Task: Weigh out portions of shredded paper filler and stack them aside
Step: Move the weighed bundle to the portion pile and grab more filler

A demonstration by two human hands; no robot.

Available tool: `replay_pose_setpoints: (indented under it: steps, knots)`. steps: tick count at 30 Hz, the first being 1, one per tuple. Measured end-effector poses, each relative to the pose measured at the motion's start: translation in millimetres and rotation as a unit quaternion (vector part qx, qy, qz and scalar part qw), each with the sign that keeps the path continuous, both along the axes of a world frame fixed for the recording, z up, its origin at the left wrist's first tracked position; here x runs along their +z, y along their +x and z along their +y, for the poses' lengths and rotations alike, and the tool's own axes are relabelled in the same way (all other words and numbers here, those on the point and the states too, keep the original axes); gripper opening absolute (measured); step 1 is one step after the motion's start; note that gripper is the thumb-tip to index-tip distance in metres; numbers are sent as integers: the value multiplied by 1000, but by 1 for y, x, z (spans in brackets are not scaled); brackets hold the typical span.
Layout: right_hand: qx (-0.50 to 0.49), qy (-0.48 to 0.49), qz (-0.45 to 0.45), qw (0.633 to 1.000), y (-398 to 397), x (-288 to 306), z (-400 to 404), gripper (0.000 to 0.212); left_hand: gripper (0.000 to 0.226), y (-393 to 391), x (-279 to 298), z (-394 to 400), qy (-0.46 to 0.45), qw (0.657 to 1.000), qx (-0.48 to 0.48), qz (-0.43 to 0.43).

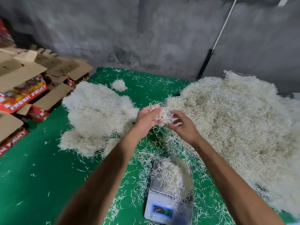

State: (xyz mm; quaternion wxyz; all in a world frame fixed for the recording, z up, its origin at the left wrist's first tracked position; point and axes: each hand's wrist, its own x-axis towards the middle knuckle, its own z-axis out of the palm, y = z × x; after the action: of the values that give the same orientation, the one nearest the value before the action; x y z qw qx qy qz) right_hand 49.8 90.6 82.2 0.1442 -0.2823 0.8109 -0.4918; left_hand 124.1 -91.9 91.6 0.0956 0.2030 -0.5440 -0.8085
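Note:
A big loose heap of shredded paper filler [235, 117] covers the right side of the green mat. Rounded portions of filler [95, 114] are stacked at the left, with one small clump [119, 85] behind them. A grey digital scale [168, 197] sits near me, a small mound of filler [170, 174] on its platform. Above the mat, between heap and stack, my left hand [146, 118] cups a tuft of filler [162, 115]. My right hand [181, 123] touches the same tuft with its fingertips, fingers partly spread.
Flattened red and brown fruit cartons [24, 88] are piled at the left edge. The green mat [40, 172] is strewn with stray shreds. A grey concrete wall rises behind, with a white cable and black pole [205, 64] leaning against it.

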Motion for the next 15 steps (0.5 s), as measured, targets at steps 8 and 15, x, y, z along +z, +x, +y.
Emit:
replay_pose_setpoints:
  steps: [8, 15]
  knots:
    - [42, 4, -9, 999, 15, 11, -33, 12, 82, 17, 36, -22, 14, 1000, 4, 18]
    - [69, 24, -51, 996, 25, 10, -61, 42, 45, 27, 45, -29, 51, 998, -38, 27]
